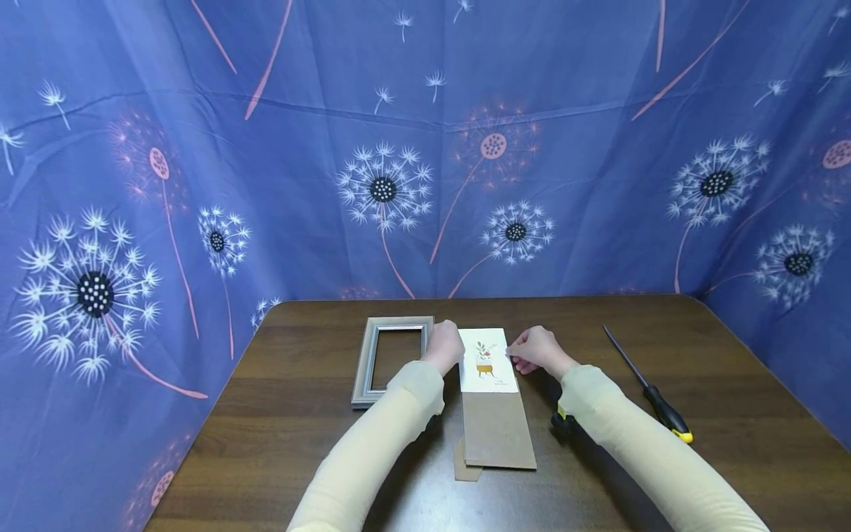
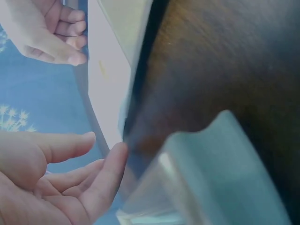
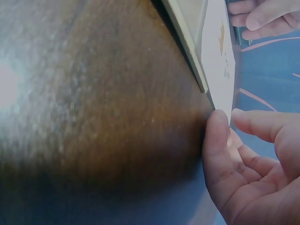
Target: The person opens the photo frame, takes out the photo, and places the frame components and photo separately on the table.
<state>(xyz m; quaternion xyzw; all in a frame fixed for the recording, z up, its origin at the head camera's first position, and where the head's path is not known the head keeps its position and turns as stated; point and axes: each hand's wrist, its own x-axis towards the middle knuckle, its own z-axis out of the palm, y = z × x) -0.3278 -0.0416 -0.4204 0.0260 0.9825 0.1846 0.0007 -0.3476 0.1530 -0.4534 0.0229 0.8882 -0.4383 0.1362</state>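
Note:
A white picture card (image 1: 488,366) printed with a potted plant lies over the far part of a brown backing board (image 1: 499,432). At the card's left edge is my left hand (image 1: 445,347). In the left wrist view its forefinger (image 2: 115,159) touches the card's edge, while the thumb stays apart. My right hand (image 1: 540,350) pinches the card's right edge; in the right wrist view its thumb (image 3: 255,124) and forefinger lie on either side of it. Left of the card lies a silver picture frame (image 1: 364,362), its opening showing the tabletop.
A screwdriver (image 1: 658,403) with a black and yellow handle lies right of my right arm. A small black and yellow object (image 1: 561,423) is partly hidden under the right sleeve. A brown flap (image 1: 467,471) sticks out below the board. Patterned blue cloth (image 1: 425,185) hangs behind the wooden table (image 1: 266,443).

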